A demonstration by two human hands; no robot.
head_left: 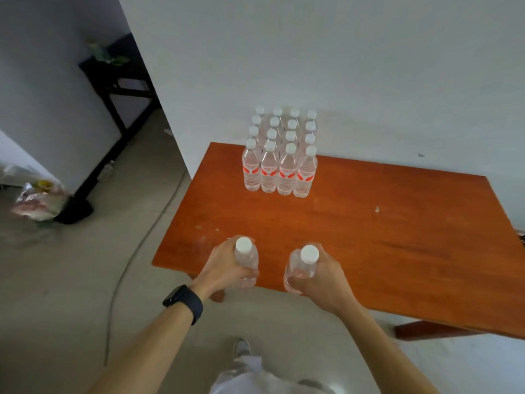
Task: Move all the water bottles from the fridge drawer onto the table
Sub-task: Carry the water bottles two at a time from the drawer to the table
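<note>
Water bottles fill both hands. The left hand [223, 267] curls its fingers round one bottle [246, 258], and the right hand [322, 278] curls round another bottle [301, 265], right at the worktop's [397, 237] near edge. Put down there, they might tip and fall off. Pushed too far, they might knock the standing bottles [279, 166].

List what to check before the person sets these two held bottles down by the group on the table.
1. Left hand grips the left bottle round its body: ok.
2. Right hand grips the right bottle: ok.
3. Both held bottles capped: ok.
4. Standing bottles upright in rows at the far edge of the table: ok.
5. Bare table surface in front of the rows for two more: ok.
6. Fridge drawer emptied: cannot tell, out of view.
</note>
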